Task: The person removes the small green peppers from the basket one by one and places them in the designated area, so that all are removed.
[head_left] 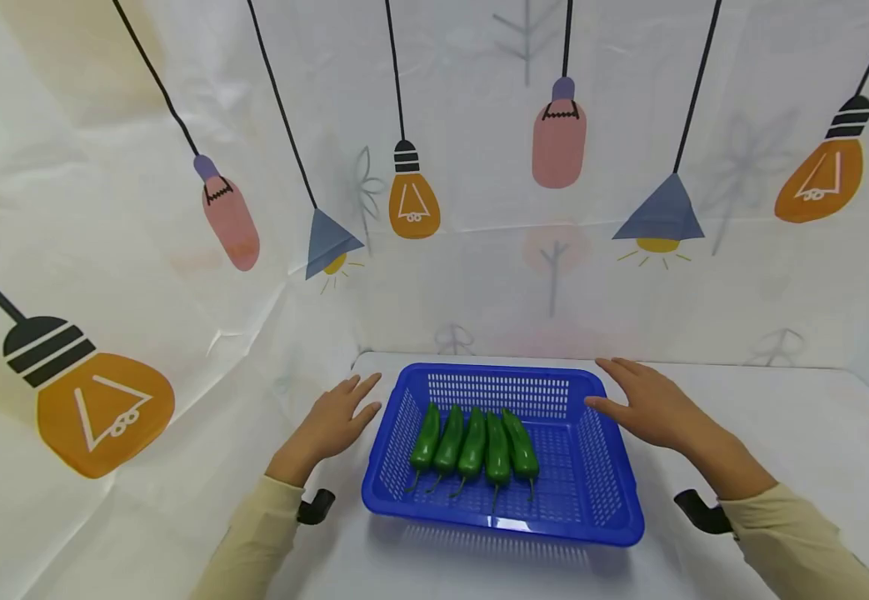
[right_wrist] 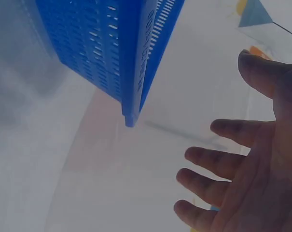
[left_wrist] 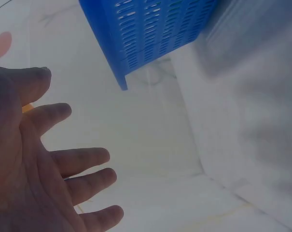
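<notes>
A blue plastic basket (head_left: 554, 533) with slotted walls sits on the white table between my hands. Several green chili peppers (head_left: 473, 446) lie side by side in it, mostly left of its middle, stems toward me. My left hand (head_left: 332, 425), fingers spread, is held off the basket's left side; the left wrist view shows a gap between the fingers (left_wrist: 85, 162) and the basket wall (left_wrist: 150, 29). Over by the right far corner, my right hand (head_left: 655, 407) has its fingers extended. In the right wrist view that palm (right_wrist: 261, 179) faces the basket without touching it. Both hands hold nothing.
A white sheet printed with hanging lamps (head_left: 415, 204) hangs behind the table and along the left side. The white tabletop (head_left: 764, 417) extends to the right of the basket. A black wrist mount (head_left: 704, 512) sits at each sleeve cuff.
</notes>
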